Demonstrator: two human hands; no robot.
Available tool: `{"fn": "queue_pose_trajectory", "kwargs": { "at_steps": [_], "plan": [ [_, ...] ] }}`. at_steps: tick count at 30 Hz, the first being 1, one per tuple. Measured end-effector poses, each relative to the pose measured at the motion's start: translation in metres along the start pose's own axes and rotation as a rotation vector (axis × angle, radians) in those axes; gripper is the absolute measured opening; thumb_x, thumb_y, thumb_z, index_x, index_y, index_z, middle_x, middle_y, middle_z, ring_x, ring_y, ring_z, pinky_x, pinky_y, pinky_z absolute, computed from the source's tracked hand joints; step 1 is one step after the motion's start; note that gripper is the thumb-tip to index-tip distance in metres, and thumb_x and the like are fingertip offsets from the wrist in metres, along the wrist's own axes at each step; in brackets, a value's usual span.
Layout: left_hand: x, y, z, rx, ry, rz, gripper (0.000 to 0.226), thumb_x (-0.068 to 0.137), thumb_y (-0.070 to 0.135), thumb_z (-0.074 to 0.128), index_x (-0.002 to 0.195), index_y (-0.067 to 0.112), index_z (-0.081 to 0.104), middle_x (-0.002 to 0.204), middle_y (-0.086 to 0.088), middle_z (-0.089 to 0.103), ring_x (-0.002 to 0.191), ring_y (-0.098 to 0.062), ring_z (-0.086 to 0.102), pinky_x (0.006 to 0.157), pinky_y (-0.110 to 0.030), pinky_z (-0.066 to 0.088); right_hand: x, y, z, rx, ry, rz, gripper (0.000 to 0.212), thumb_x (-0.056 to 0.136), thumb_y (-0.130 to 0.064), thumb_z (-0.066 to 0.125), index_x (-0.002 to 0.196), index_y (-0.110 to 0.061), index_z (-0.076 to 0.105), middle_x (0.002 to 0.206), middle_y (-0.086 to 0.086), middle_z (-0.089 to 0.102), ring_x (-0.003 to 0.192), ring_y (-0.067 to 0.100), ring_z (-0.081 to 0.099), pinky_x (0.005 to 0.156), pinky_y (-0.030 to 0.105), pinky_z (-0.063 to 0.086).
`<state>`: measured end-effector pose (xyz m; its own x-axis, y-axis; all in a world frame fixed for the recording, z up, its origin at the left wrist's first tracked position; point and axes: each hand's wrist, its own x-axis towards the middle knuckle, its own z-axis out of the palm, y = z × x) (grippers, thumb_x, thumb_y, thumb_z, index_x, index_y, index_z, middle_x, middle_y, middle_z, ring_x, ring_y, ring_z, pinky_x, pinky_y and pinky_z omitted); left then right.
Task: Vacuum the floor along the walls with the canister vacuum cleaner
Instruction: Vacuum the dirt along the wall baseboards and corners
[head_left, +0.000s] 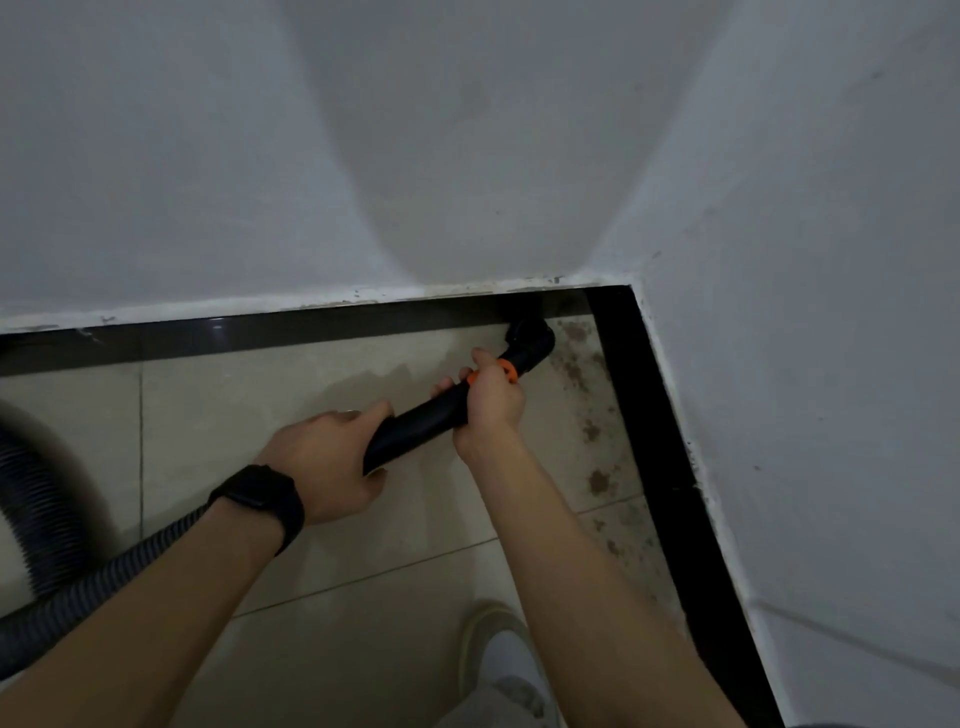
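Vacuum wand (415, 421) held by both hands: left hand (327, 462) curled round its rear, right hand (488, 402) clasping it by the orange collar (506, 370); nozzle (527, 338) sits in the corner (597, 312) beyond. Advise keeping nozzle flat, sweeping brown dirt (592, 431) right of hands

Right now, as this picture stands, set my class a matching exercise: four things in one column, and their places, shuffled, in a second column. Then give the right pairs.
Things
1. nozzle
2. ribbed hose
3. brown stains
4. orange ring

Places
a. on the tiles along the black skirting on the right
b. on the black wand, at the right hand
c. tucked into the corner
d. far left, curving

Pairs: 1-c, 2-d, 3-a, 4-b.
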<state>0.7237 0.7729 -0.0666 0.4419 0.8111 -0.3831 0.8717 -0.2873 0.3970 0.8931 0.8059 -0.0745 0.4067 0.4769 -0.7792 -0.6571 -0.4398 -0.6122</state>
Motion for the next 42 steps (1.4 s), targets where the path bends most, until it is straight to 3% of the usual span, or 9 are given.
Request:
{"fn": "queue_pose_trajectory", "kwargs": {
  "at_steps": [4, 16, 25, 29, 33, 37, 40, 42],
  "plan": [
    [0.003, -0.004, 0.003, 0.037, -0.021, -0.001, 0.036, 0.091, 0.047, 0.055, 0.12, 0.034, 0.038, 0.106, 0.01, 0.051, 0.078, -0.012, 0.048, 0.06, -0.028, 0.039, 0.013, -0.006, -0.009, 0.085, 0.004, -0.025, 0.01, 0.095, -0.007, 0.065, 0.099, -0.008, 0.056, 0.07, 0.007, 0.05, 0.042, 0.021, 0.051, 0.049, 0.032, 0.053],
    [0.05, 0.015, 0.003, 0.1, -0.088, 0.046, 0.04, 0.092, 0.043, 0.054, 0.125, 0.032, 0.036, 0.105, 0.004, 0.046, 0.08, -0.017, 0.046, 0.066, -0.03, 0.044, 0.041, -0.026, -0.018, 0.183, 0.073, -0.085, 0.013, 0.095, -0.006, 0.063, 0.089, -0.009, 0.051, 0.064, 0.005, 0.046, 0.04, 0.02, 0.047, 0.051, 0.033, 0.051],
    [0.065, 0.022, 0.014, 0.063, -0.134, 0.049, 0.042, 0.092, 0.044, 0.054, 0.127, 0.034, 0.035, 0.108, 0.003, 0.046, 0.091, -0.021, 0.056, 0.071, -0.031, 0.049, 0.051, -0.025, -0.026, 0.156, 0.179, -0.118, 0.013, 0.093, -0.01, 0.066, 0.101, -0.007, 0.056, 0.071, 0.008, 0.052, 0.042, 0.02, 0.051, 0.053, 0.035, 0.054],
    [0.057, 0.023, 0.027, 0.027, -0.155, 0.048, 0.038, 0.091, 0.043, 0.055, 0.124, 0.035, 0.037, 0.105, 0.005, 0.046, 0.086, -0.017, 0.053, 0.07, -0.03, 0.05, 0.053, -0.013, -0.036, 0.101, 0.233, -0.145, 0.031, 0.094, -0.014, 0.067, 0.119, 0.002, 0.058, 0.072, 0.009, 0.054, 0.04, 0.021, 0.054, 0.053, 0.036, 0.054],
    [0.053, 0.026, 0.037, -0.118, -0.155, 0.002, 0.025, 0.089, 0.042, 0.057, 0.107, 0.039, 0.041, 0.096, 0.008, 0.048, 0.079, -0.014, 0.053, 0.066, -0.03, 0.048, 0.053, -0.014, -0.037, 0.02, 0.281, -0.171, 0.036, 0.094, -0.018, 0.067, 0.122, 0.002, 0.056, 0.076, 0.011, 0.058, 0.038, 0.02, 0.055, 0.047, 0.032, 0.052],
    [0.055, 0.034, 0.044, -0.357, -0.113, -0.078, 0.022, 0.084, 0.033, 0.066, 0.083, 0.031, 0.045, 0.079, 0.007, 0.057, 0.069, -0.011, 0.055, 0.064, -0.029, 0.048, 0.056, -0.025, -0.027, -0.124, 0.292, -0.186, 0.04, 0.091, -0.024, 0.07, 0.122, -0.002, 0.056, 0.1, 0.02, 0.069, 0.048, 0.021, 0.063, 0.044, 0.027, 0.051],
    [0.057, 0.046, 0.046, -0.561, -0.091, -0.182, 0.017, 0.079, 0.027, 0.072, 0.082, 0.022, 0.056, 0.075, 0.002, 0.062, 0.07, -0.014, 0.059, 0.061, -0.026, 0.044, 0.06, -0.029, -0.021, -0.279, 0.271, -0.194, 0.044, 0.091, -0.028, 0.071, 0.122, -0.005, 0.05, 0.102, 0.015, 0.067, 0.072, 0.027, 0.072, 0.058, 0.035, 0.061],
    [0.057, 0.052, 0.046, -0.711, -0.116, -0.277, 0.029, 0.065, 0.033, 0.07, 0.088, 0.017, 0.064, 0.079, -0.002, 0.068, 0.072, -0.016, 0.062, 0.06, -0.024, 0.044, 0.062, -0.032, -0.018, -0.384, 0.254, -0.213, 0.049, 0.09, -0.031, 0.07, 0.125, -0.005, 0.048, 0.101, 0.009, 0.067, 0.077, 0.026, 0.072, 0.064, 0.03, 0.06]
  ]
}}
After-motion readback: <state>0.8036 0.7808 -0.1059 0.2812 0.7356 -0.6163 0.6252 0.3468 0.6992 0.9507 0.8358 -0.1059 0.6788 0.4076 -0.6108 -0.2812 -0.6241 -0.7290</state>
